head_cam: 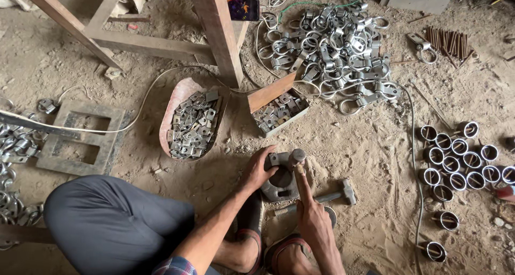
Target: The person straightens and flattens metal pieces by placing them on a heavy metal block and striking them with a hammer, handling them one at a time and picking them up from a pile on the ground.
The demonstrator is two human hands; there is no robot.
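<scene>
A heavy grey metal block (281, 183) sits on the sandy floor between my feet. A small flat bracket (275, 159) lies on its top beside a short upright steel pin (296, 156). My left hand (261, 168) rests on the block's left side, fingers curled against the bracket. My right hand (311, 213) stretches a finger up to the foot of the pin. A hammer (341, 192) lies on the ground just right of the block, untouched.
A rusty scoop (170, 111) and a small box (298, 114) hold several flat brackets. A big pile of shiny clamps (335, 47) lies beyond, cut pipe rings (461, 162) at right, rusty rods (448, 39), a wooden stand's legs (217, 28), a phone (243, 8), a metal frame (80, 138).
</scene>
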